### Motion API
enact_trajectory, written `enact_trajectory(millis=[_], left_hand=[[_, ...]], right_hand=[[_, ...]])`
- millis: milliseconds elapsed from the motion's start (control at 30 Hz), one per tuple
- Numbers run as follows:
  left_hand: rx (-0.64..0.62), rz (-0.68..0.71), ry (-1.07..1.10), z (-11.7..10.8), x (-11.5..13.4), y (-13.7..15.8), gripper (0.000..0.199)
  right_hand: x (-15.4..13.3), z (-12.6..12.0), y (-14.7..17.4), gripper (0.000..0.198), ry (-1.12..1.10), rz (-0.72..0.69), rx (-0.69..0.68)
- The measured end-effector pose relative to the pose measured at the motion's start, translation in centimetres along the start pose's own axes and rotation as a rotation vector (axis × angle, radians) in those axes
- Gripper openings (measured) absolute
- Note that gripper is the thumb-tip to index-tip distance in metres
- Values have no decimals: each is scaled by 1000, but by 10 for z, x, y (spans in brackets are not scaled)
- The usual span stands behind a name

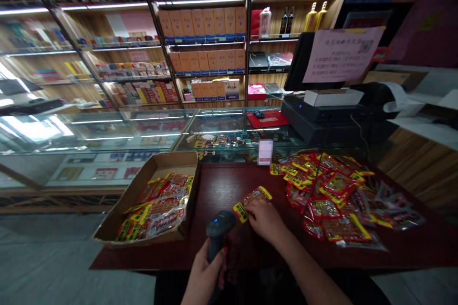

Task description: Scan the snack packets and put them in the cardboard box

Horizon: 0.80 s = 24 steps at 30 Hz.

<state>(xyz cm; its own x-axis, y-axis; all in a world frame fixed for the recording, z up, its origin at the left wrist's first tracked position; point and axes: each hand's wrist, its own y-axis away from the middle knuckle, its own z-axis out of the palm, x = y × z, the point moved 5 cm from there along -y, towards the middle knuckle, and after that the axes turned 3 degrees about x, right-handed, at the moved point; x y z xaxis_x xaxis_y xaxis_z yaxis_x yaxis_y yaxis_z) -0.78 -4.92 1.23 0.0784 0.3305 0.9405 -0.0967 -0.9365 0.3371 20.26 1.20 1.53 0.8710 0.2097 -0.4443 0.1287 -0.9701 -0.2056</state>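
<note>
Left hand (pixel 209 269) wraps the dark-grey, pistol-shaped plastic scanner (pixel 221 225); right hand (pixel 264 219), fingers nearly together, pinches a yellow-ended, clear-windowed snack packet (pixel 256 195) over the dark-red counter (pixel 222 181).

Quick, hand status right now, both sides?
Left hand: closed around the scanner.
Right hand: partly curled, touching a snack packet; cannot tell whether its grip is closed on it.

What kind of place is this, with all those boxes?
Probably a shop: boxes fill wall shelves, there's a glass display counter, and the person's left hand holds what looks like a barcode scanner.
</note>
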Motion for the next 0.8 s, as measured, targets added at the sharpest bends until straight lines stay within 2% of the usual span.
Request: enact_trajectory(millis=[67, 167, 267, 400, 500, 667, 800], left_hand=[[2, 4, -3, 0, 6, 3, 49], [-11, 9, -6, 2, 11, 7, 47], [-22, 11, 1, 7, 11, 9, 46], [-27, 15, -1, 11, 6, 10, 44], [-39, 22, -39, 12, 4, 11, 41], [-46, 59, -98, 13, 10, 11, 40], [-57, 47, -121, 17, 14, 9, 41]], right_hand=[[29, -19, -19, 58, -36, -4, -26], [68, -31, -44, 76, -35, 11, -204], [81, -30, -52, 72, 18, -34, -302], [78, -31, -44, 51, 38, -8, -212], [72, -26, -31, 39, -172, 60, -77], [64, 7, -4, 38, -651, 299, 184], [55, 26, 14, 47, -698, 330, 270]])
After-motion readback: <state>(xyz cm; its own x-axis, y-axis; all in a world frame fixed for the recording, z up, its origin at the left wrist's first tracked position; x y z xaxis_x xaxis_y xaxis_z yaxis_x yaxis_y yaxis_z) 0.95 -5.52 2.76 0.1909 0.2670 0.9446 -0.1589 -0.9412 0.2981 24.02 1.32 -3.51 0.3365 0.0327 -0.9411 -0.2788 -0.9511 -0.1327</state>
